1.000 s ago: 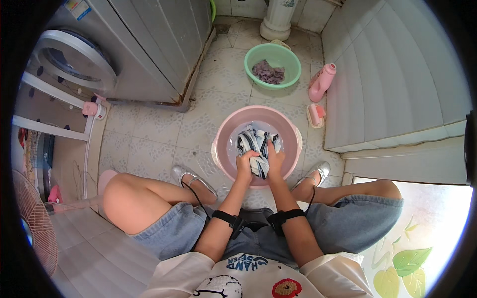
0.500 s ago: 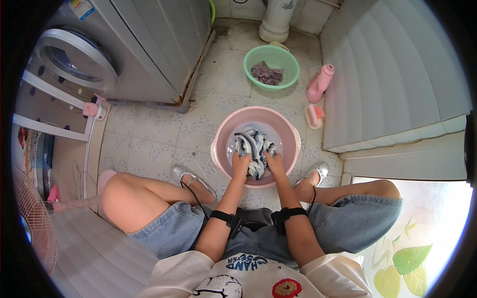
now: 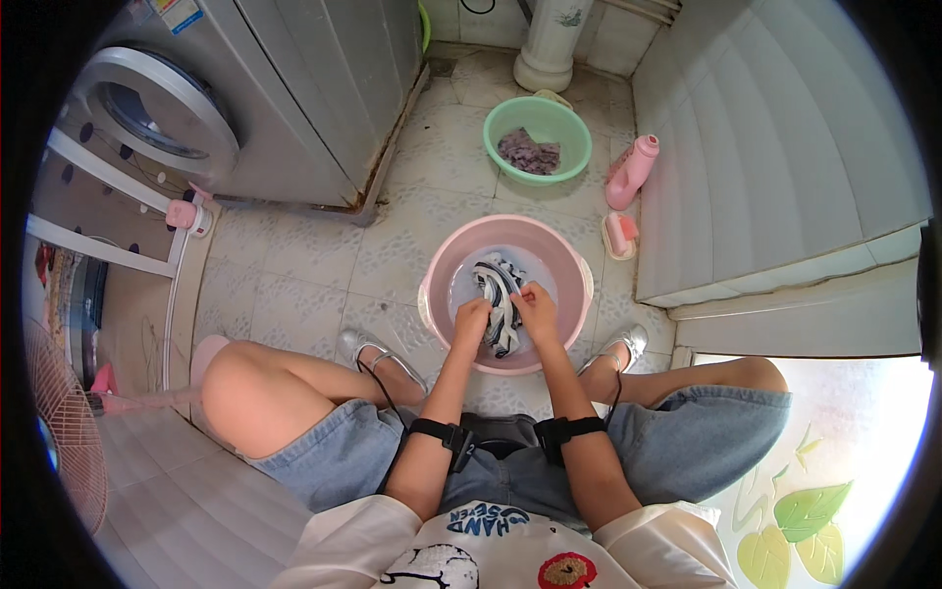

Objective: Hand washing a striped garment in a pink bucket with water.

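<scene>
A pink basin (image 3: 572, 245) stands on the floor between my feet with cloudy water in it. A wet cloth with black and white stripes (image 3: 498, 275) hangs bunched over the water, its lower part reaching down into the basin. My left hand (image 3: 472, 321) is closed on the cloth's left edge. Across from it, my right hand (image 3: 536, 310) pinches the cloth's right side with bent fingers. Both hands are inside the basin's near half, close together. Whether the cloth is a shirt or a towel, I cannot tell.
Beyond the basin sits a green basin (image 3: 494, 147) holding a crumpled purplish cloth (image 3: 530, 152). To its right are a pink bottle (image 3: 631, 174) and a pink brush (image 3: 620, 234). A grey washing machine (image 3: 285, 108) is at far left, a fan (image 3: 69, 432) at near left.
My right hand has risen a little and moved left, nearer my left hand. The cloth is gathered narrower, and its right part no longer spreads outward.
</scene>
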`<state>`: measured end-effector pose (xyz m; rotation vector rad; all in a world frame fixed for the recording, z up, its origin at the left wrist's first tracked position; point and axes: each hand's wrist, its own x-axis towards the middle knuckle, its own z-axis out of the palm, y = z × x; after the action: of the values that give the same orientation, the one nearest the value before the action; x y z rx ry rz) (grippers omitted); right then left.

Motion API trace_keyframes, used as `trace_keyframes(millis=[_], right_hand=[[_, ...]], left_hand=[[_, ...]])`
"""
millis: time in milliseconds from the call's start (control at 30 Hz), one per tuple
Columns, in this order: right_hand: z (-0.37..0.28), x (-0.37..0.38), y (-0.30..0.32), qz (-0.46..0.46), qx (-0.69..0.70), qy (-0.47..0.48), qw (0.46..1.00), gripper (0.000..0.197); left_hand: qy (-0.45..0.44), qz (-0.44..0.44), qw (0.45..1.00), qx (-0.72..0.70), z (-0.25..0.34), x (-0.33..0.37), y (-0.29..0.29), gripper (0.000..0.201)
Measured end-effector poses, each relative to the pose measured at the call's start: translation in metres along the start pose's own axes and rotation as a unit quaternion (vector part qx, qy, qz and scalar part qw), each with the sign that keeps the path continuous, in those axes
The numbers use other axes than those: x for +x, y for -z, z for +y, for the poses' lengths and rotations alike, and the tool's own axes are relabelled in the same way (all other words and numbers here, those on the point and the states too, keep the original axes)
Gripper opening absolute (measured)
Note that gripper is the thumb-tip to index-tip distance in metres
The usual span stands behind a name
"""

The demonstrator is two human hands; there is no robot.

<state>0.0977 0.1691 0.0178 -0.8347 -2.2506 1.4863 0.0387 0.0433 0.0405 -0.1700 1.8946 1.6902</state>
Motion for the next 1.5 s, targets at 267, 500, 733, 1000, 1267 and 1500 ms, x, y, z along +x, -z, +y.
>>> trace_keyframes(millis=[267,500,733,1000,1267,1500], right_hand=[[-0.003,0.000,0.002,0.065,0.192,-0.125,0.971,0.009],[-0.069,-0.012,0.002,-0.172,0.301,-0.187,0.919,0.004],[-0.050,-0.009,0.006,-0.188,0.355,-0.271,0.875,0.014],[0.001,-0.027,-0.011,0.012,-0.123,-0.050,0.991,0.056],[0.049,-0.021,0.017,0.061,-0.211,-0.094,0.971,0.034],[0.043,-0.019,0.010,0.088,-0.165,-0.161,0.969,0.008]], left_hand=[[-0.230,0.157,0.946,0.164,0.002,-0.001,-0.013,0.018],[0.108,-0.026,0.962,-0.249,0.037,-0.009,-0.004,0.023],[0.163,0.014,0.936,-0.311,0.011,0.013,0.017,0.024],[0.199,-0.193,0.911,-0.305,0.031,-0.002,0.013,0.028],[0.175,-0.207,0.935,-0.229,0.033,-0.003,-0.001,0.042],[-0.133,0.119,0.948,0.264,0.017,0.007,0.030,0.049]])
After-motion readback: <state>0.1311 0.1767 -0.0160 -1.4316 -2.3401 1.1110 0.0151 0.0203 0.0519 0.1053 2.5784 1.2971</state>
